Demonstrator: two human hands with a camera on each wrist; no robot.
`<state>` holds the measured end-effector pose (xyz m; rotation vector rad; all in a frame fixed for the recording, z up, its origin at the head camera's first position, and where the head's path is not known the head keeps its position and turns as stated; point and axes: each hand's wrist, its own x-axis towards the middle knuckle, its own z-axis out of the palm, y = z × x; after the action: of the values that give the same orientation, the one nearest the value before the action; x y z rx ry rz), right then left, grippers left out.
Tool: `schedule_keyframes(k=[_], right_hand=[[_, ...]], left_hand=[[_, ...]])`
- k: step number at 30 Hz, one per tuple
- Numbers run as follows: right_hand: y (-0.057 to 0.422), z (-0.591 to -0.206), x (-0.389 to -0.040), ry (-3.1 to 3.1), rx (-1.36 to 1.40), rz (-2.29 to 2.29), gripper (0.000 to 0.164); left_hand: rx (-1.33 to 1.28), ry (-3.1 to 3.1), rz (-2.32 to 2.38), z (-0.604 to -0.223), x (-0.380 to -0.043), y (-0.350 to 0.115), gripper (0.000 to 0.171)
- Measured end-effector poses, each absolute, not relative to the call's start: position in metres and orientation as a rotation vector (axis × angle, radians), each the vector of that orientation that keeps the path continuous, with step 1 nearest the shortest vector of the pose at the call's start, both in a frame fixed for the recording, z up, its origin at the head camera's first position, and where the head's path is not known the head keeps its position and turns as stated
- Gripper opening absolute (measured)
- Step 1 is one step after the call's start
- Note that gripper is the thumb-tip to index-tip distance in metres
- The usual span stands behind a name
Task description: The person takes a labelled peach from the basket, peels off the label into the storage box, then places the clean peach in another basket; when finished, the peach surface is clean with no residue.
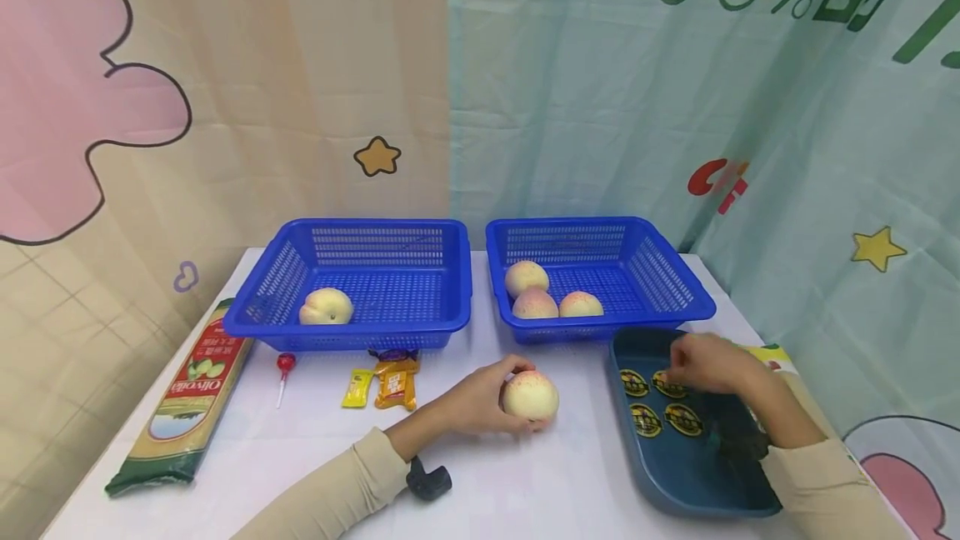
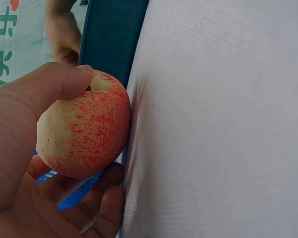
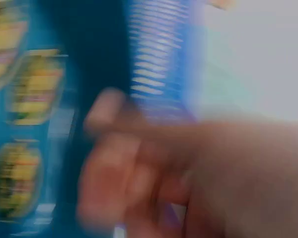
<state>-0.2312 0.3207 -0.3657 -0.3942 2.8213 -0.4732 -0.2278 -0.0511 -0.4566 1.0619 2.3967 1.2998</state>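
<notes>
My left hand (image 1: 489, 398) grips a pale yellow peach (image 1: 531, 397) with red speckles over the white table. In the left wrist view the thumb (image 2: 64, 82) lies near the stem hollow of the peach (image 2: 89, 134), with the fingers curled on the other side; it is against or just above the cloth. At the right, my right hand (image 1: 708, 365) is over a deep dark teal tray (image 1: 678, 482), its fingers curled. Several round items with gold-and-black labels (image 1: 683, 419) lie in that tray. Motion blur in the right wrist view hides whether these fingers hold anything.
Behind stand two blue baskets: the left one (image 1: 390, 338) with one peach (image 1: 327, 307), the right one (image 1: 637, 325) with three. A red lollipop (image 1: 285, 363), wrapped sweets (image 1: 395, 382) and a long Olivoilà packet (image 1: 191, 398) lie at the left.
</notes>
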Motion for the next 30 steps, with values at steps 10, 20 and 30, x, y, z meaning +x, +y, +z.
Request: schedule_keyframes(k=[10, 20, 30], right_hand=[[0.378, -0.348, -0.290, 2.978, -0.453, -0.829, 0.082], [0.407, -0.377, -0.294, 2.796, -0.326, -1.033, 0.079], [0.422, -0.387, -0.296, 2.692, -0.376, -1.228, 0.073]], left_hand=[[1.088, 2.415, 1.299, -0.456, -0.229, -0.051, 0.072], [1.080, 2.419, 1.288, -0.454, -0.228, -0.052, 0.072], [1.298, 2.388, 1.541, -0.387, -0.248, -0.040, 0.076]])
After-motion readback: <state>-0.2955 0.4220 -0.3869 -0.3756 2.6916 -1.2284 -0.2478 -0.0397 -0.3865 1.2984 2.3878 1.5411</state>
